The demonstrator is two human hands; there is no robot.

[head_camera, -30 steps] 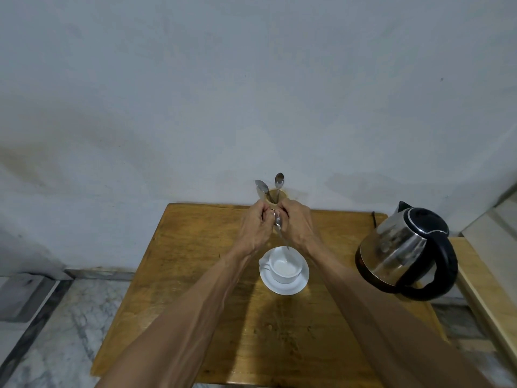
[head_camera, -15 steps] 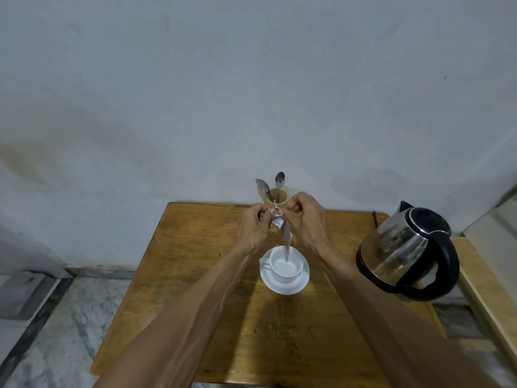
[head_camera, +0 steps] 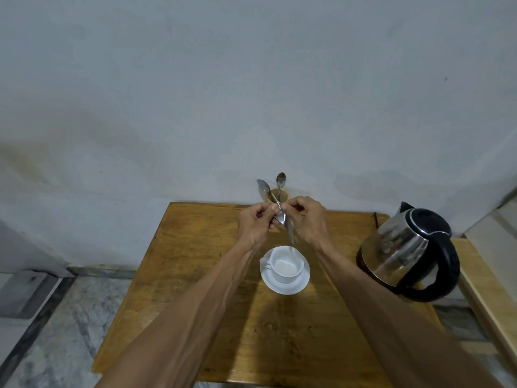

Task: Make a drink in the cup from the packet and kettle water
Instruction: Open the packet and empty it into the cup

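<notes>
A pale grey-white plastered wall fills most of the view, marked with faint brownish stains at the left and a darker damp-looking patch at the right. Below it lies a mottled grey marble floor with a dark border strip along its left side. Against the wall stands a worn wooden desk, its honey-coloured top scuffed and blotched. A lighter wooden ledge runs along the right side of the desk.

On the right part of the desk sits a stainless steel kettle with a black lid and black handle; no brand or lettering can be read on it. Near the middle of the desk a white saucer carries a white cup, which stands upright with pale contents or a pale inside. At the far edge, against the wall, a small wooden holder keeps two metal spoons upright, bowls up.

Both bare forearms reach forward from the bottom edge. The left hand and the right hand are raised above the cup, close together, each pinching the top of a slim silvery packet between thumb and fingertips. The packet hangs down with its lower end just over the cup. Any print on the packet is too small to read.
</notes>
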